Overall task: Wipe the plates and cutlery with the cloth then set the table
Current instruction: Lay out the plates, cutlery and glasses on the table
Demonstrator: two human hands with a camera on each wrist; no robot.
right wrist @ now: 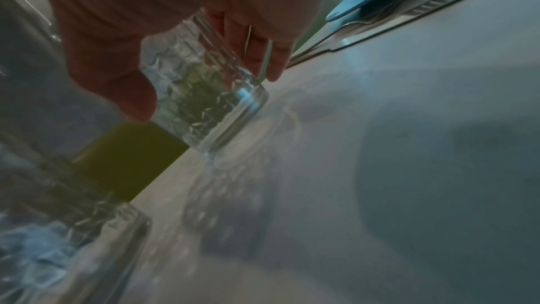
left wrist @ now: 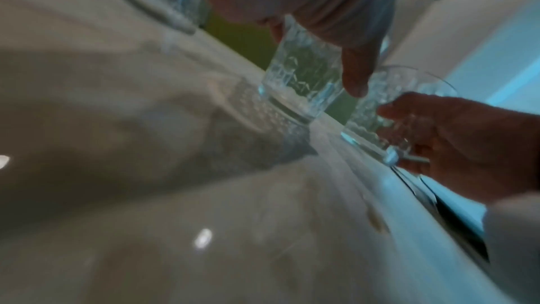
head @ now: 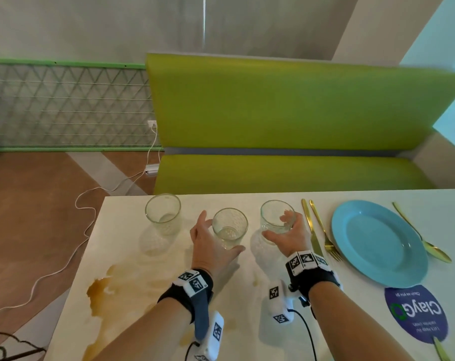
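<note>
Three clear glasses, the middle glass [head: 229,227] with a faceted, textured wall; glossy pale tabletop [head: 153,280] bearing a brown liquid stain; gold-toned polished metal knife [head: 311,227]; smooth, glossy blue plate [head: 351,230]; bench [head: 286,105] in smooth green upholstery.

Light blue plate [head: 372,259], gold knife [head: 311,230], fork [head: 325,235] and spoon [head: 424,238]; clear, facet-patterned glasses [head: 229,227]; brown spill [head: 101,295] on the cream table [head: 143,269]; lime-green bench [head: 286,108] beyond.
</note>
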